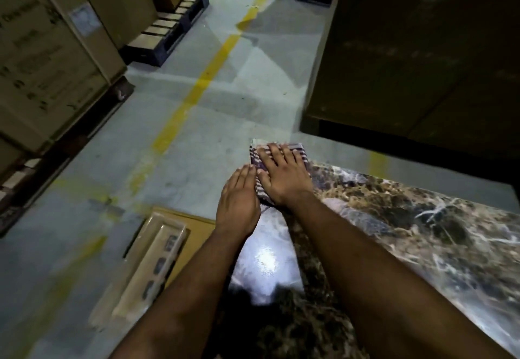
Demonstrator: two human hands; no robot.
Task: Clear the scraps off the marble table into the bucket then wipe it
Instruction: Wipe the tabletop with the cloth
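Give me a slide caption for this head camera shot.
Right hand flat on a striped cloth at the marble table corner, left hand alongside.

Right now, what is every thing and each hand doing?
Cloth: folded, striped, lying flat at the far corner of the table.
Right hand: flat on the cloth, fingers straight.
Left hand: fingers straight, at the cloth's left edge.
Table: marble top, shiny, glare near the arms.
Boxes: stacked on pallets.
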